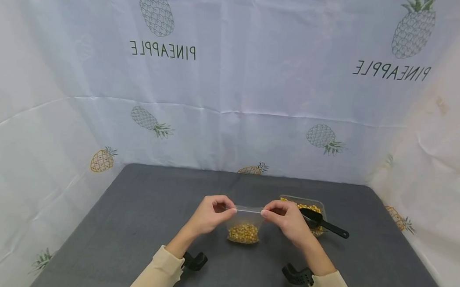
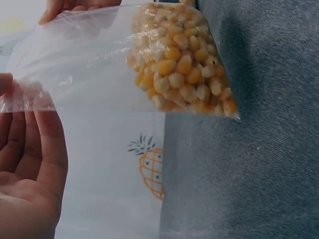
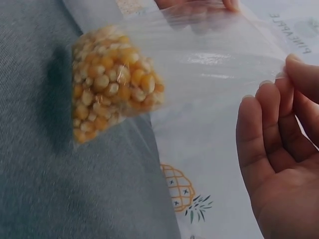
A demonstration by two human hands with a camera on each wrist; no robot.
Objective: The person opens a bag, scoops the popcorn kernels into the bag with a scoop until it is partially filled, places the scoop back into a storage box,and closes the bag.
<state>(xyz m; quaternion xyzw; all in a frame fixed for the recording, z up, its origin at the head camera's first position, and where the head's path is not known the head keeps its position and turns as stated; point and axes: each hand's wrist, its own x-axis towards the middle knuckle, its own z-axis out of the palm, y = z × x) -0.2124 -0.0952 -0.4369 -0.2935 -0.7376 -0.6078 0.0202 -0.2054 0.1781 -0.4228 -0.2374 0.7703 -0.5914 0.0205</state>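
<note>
A clear zip bag point(image 1: 244, 225) hangs upright between my two hands, with yellow corn kernels point(image 2: 184, 64) gathered in its lower part. My left hand point(image 1: 210, 214) pinches the top left corner of the bag between thumb and fingers. At the opposite top corner, my right hand point(image 1: 284, 219) pinches the plastic the same way. The zip strip stretches straight across between both thumbs. In the right wrist view the bag's filled bottom point(image 3: 109, 82) is seen close over the grey table, with its shadow beside it.
Behind my right hand stands a clear rectangular container point(image 1: 319, 204) of corn kernels. A black scoop point(image 1: 329, 227) lies across it, its handle pointing right over the grey table point(image 1: 137, 230). A white curtain with pineapple prints point(image 1: 233, 86) surrounds the table's back and sides.
</note>
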